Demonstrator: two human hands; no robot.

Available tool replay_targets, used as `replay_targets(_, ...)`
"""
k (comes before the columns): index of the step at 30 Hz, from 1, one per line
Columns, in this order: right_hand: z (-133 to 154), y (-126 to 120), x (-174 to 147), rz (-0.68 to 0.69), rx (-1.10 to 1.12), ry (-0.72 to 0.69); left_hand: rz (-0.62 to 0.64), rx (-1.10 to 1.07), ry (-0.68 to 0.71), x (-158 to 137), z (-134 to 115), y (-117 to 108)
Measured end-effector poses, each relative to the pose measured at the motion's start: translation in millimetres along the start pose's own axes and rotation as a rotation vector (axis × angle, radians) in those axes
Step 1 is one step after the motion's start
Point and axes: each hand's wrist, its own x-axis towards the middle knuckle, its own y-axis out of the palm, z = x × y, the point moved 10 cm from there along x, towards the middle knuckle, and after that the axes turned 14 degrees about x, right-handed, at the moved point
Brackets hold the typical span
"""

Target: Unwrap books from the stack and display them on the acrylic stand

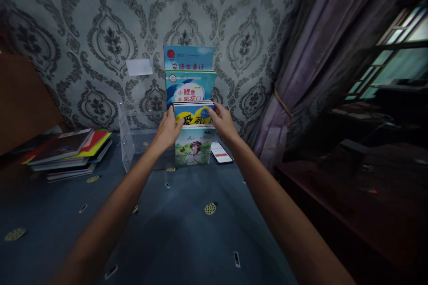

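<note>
Both thumbs lie on the front cover of the yellow-and-blue books [192, 113], and the other fingers close around the side edges, so the left hand [169, 129] and right hand [224, 121] hold them between them. The books are upright, just behind the front book [193, 148] and ahead of the turquoise book [190, 85] and the back book [189, 56]. I cannot tell whether their lower edges, hidden by the front book, are resting or held up. Around the left arm's side stands a clear rack [126, 138]. As a judgement, the stepped column is well along: three other tiers stand unheld, and what seems left is settling the held books. A stack [67, 151] lies flat at the far left of the table [167, 240], outside the column; whether it belongs to this work does not show. A phone [220, 152] lies just right of the column.
</note>
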Motion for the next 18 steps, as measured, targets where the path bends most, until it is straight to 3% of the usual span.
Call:
replay_targets(6,-1,-3,-2,-0.009,0.028,0.031,0.011,0.003,-0.067,-6,4,-4)
replay_targets(11,-3,-21,-20,-0.091,0.072,0.064,-0.060,-0.039,-0.037,-30,20,-18)
replay_targets(15,21,-36,-58,-0.226,0.021,-0.110,-0.142,-0.057,-0.005,-67,38,-33)
replay_targets(18,42,-33,-98,-0.293,-0.104,-0.220,-0.139,-0.053,-0.002,-99,54,-36)
